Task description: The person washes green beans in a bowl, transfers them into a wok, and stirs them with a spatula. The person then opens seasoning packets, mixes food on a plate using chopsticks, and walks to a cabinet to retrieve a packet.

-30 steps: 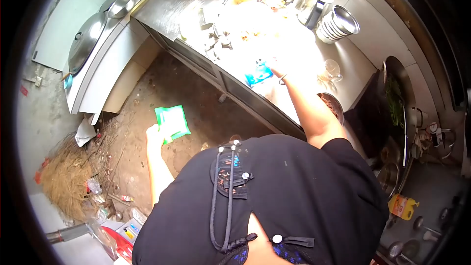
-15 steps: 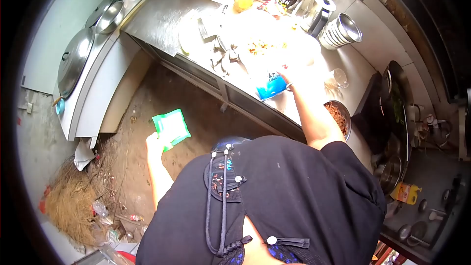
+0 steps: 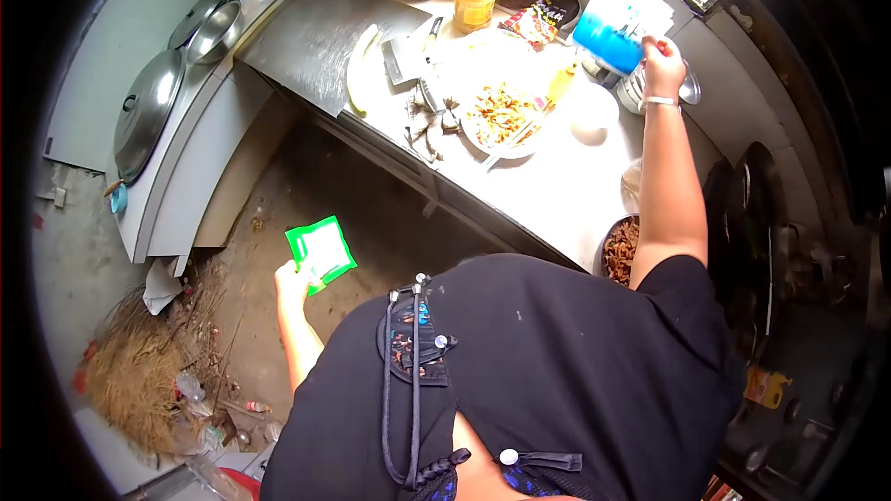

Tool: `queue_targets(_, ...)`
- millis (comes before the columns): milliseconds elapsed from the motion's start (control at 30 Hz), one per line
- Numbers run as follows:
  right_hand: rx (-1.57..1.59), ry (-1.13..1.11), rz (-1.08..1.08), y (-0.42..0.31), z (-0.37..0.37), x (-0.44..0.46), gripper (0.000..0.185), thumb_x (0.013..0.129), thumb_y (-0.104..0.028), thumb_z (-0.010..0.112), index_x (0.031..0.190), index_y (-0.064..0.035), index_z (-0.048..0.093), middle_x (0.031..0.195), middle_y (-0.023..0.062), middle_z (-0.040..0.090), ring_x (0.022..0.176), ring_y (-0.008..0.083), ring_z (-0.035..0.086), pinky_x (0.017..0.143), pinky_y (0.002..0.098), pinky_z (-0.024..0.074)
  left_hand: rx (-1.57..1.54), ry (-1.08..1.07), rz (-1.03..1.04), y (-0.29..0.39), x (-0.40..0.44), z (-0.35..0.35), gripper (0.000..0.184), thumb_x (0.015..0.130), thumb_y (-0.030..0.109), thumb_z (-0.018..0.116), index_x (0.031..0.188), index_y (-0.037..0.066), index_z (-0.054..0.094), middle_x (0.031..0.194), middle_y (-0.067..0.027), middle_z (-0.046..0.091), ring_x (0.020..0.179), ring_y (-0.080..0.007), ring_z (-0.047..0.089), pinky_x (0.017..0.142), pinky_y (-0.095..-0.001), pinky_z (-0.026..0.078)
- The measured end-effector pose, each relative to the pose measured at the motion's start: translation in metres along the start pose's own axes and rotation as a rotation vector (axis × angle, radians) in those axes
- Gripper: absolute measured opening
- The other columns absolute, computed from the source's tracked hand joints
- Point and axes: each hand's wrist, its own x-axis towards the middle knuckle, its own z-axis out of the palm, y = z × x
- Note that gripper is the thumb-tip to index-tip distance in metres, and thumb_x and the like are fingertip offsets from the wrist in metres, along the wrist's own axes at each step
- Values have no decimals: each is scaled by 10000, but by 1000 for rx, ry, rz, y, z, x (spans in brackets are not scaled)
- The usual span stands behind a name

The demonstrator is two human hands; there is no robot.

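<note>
Blue-and-white packet (image 3: 610, 35) extends left from your pinching right hand (image 3: 662, 65), toward the table's (image 3: 557, 193) back edge; your left hand (image 3: 293, 280) pinches a green packet (image 3: 322, 246).

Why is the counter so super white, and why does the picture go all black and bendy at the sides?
In the head view, glare washes out the counter and the middle of the green packet in the left hand; in the head view, the corners are black and the left-hand ledge seems to curve, probably from a very wide lens.
</note>
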Motion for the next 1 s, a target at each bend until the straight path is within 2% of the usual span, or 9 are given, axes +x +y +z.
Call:
queue_targets(167, -512, 24, 163, 88, 8, 71, 530, 725, -224, 705, 1153, 24, 515, 955, 80, 608, 764, 124, 595, 643, 260, 500, -146, -20, -107, 26, -12, -3, 309, 787, 258, 648, 757, -48, 616, 636, -122, 625, 572, -149, 592, 562, -312, 464)
queue_targets(267, -737, 224, -269, 74, 9, 23, 447, 747, -207, 679, 1121, 3, 553, 876, 82, 611, 764, 125, 581, 721, 253, 471, -57, -5, -88, 43, -16, -3, 300, 793, 251, 646, 756, -45, 620, 642, -104, 631, 575, -136, 594, 555, -300, 466)
queue_targets(333, -217, -84, -166, 54, 17, -34, 234, 809, -75, 590, 1033, -5, 582, 861, 51, 612, 770, 117, 572, 718, 258, 473, -65, -21, -97, 37, -11, 1, 293, 794, 246, 645, 757, -44, 622, 646, -98, 630, 578, -132, 593, 556, -297, 467)
queue_targets(367, -191, -186, -434, 73, 23, -57, 165, 830, -52, 564, 986, -17, 605, 785, 44, 613, 730, 130, 576, 674, 266, 475, -78, -35, -97, 34, -10, 3, 287, 795, 240, 644, 758, -44, 623, 650, -91, 630, 582, -127, 592, 556, -294, 468)
queue_targets(400, -413, -337, -569, 62, 27, -94, 141, 816, -54, 580, 948, -59, 631, 788, 65, 617, 764, 152, 597, 688, 269, 476, -70, -39, -99, 38, -10, 3, 287, 795, 240, 644, 758, -44, 623, 650, -91, 630, 582, -127, 592, 556, -294, 468)
queue_targets(433, -592, -628, -224, 60, 35, -134, 147, 788, -49, 593, 915, -101, 645, 816, 89, 619, 778, 180, 606, 689, 271, 476, -77, -41, -93, 44, -11, 2, 285, 795, 239, 644, 764, -44, 624, 653, -91, 631, 579, -126, 591, 555, -294, 468)
queue_targets(567, -605, -938, -423, 89, 64, -227, 323, 711, -63, 582, 999, -197, 639, 1133, 96, 537, 1031, 319, 494, 818, 399, 436, -160, -47, -106, 70, -12, 4, 276, 797, 233, 643, 784, -42, 629, 657, -89, 633, 574, -124, 587, 556, -290, 468)
queue_targets(800, -792, -897, -605, 96, 82, -237, 203, 757, -170, 554, 911, -259, 652, 1028, 31, 576, 992, 255, 500, 848, 391, 409, -154, -64, -40, 66, -11, 10, 269, 796, 222, 646, 796, -46, 630, 651, -77, 633, 566, -114, 581, 549, -276, 464)
queue_targets(1000, -528, -561, -751, 16, 46, -215, 222, 694, -46, 616, 849, -204, 637, 815, 3, 584, 768, 220, 547, 691, 336, 436, -73, -101, 65, 82, -19, 14, 265, 794, 235, 651, 774, -29, 640, 643, -65, 632, 553, -94, 555, 539, -279, 452)
